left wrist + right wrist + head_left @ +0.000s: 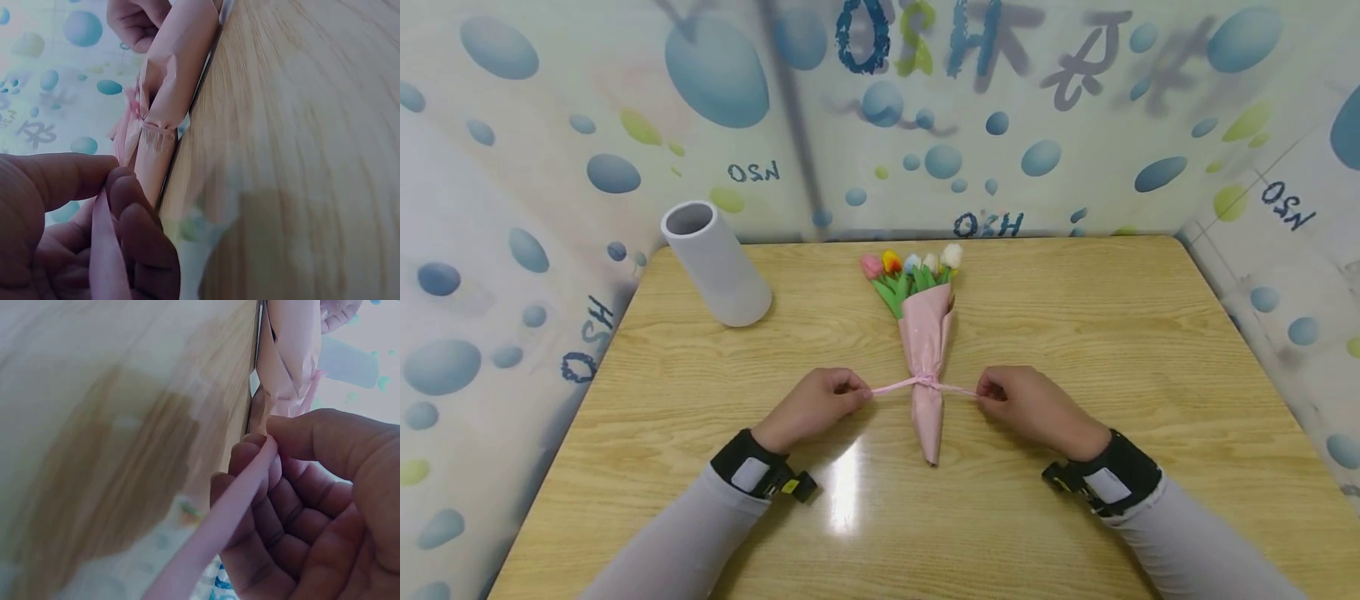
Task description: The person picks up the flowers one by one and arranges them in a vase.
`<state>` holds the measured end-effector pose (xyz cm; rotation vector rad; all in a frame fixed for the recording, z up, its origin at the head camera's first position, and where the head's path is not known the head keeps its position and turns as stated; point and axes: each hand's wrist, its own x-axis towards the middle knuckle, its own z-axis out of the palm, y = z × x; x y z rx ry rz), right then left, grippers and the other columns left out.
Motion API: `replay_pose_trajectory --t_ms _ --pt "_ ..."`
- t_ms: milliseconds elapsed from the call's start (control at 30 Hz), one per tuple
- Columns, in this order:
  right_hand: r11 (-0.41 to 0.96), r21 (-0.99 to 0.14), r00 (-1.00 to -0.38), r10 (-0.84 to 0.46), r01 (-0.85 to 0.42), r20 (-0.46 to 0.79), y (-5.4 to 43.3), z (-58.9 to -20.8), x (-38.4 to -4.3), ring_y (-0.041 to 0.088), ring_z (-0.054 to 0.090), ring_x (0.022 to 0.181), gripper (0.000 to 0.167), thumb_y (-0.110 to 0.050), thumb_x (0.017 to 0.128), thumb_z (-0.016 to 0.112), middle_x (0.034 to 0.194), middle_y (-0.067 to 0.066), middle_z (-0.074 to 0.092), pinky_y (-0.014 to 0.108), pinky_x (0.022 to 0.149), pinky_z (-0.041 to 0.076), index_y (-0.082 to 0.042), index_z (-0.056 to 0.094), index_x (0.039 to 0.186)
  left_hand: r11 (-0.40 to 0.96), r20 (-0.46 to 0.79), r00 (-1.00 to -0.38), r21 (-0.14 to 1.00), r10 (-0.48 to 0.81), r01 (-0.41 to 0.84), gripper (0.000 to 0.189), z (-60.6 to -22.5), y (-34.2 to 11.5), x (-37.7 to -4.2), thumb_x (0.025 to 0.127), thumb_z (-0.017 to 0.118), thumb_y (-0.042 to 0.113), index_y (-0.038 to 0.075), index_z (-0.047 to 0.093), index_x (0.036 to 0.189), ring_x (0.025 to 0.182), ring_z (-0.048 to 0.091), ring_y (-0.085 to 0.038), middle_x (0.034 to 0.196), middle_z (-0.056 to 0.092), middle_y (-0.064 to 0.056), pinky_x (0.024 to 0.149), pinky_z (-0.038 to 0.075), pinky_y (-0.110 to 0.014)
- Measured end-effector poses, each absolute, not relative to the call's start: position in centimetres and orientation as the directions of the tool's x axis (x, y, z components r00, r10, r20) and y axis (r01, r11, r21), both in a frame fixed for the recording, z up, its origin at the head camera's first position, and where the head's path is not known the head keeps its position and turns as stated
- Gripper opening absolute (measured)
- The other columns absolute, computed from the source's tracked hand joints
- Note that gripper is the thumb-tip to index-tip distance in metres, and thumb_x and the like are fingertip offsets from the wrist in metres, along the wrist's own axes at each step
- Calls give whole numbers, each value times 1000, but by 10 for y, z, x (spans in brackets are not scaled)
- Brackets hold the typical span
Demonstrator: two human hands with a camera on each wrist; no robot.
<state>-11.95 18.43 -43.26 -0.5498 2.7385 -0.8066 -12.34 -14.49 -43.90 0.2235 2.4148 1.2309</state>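
Observation:
A bouquet of tulips [892, 262] in pink wrapping paper [925, 325] lies on the table, blooms toward the wall. Round its narrow lower part runs a pink ribbon [895, 387], knotted at the front, its two ends drawn out sideways. On the bouquet's left, my left hand [816, 408] pinches one ribbon end between thumb and forefinger. My right hand [1037, 408] pinches the other end on the right. In the left wrist view the paper [181, 56] is gathered and creased at the tie. The ribbon tail [212, 531] trails past my right fingers in the right wrist view.
A white cylindrical vase [722, 271] stands at the back left of the wooden table [1075, 308]. Behind the table's far edge rises a wall covering [865, 167] patterned with blue and green ovals. Both wrists wear black straps with small cameras.

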Motion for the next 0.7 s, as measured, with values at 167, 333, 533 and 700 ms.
replay_pose_trajectory --t_ms 167,333,533,700 --pt "793 -555 -914 -383 -253 -131 197 -431 -116 10 52 70 10 -15 98 70 76 -6 60 25 66 45 -16 69 88 613 -281 -907 789 313 -33 18 -440 -159 -124 101 67 29 15 78 99 78 55 -13 85 65 3 70 45 -27" --pt "815 -540 -923 -348 -211 -164 212 -431 -114 11 52 71 9 -17 100 69 78 -5 60 26 66 45 -16 70 91 637 -279 -921 770 274 -43 19 -439 -175 -125 102 66 29 14 77 101 78 54 -15 84 64 2 69 45 -28" --pt "836 -502 -928 -339 -223 -153 224 -431 -115 11 53 73 7 -16 99 70 81 -6 64 28 69 46 -15 71 93 653 -282 -924 756 258 -49 18 -440 -184 -127 101 66 29 16 77 102 77 55 -16 83 64 2 70 46 -30" --pt "847 -475 -929 -341 -238 -143 230 -430 -116 10 55 74 7 -16 99 71 82 -6 66 30 70 48 -14 71 92 649 -275 -923 760 269 -38 17 -440 -184 -129 102 66 28 15 78 104 75 54 -16 81 63 1 68 45 -30"
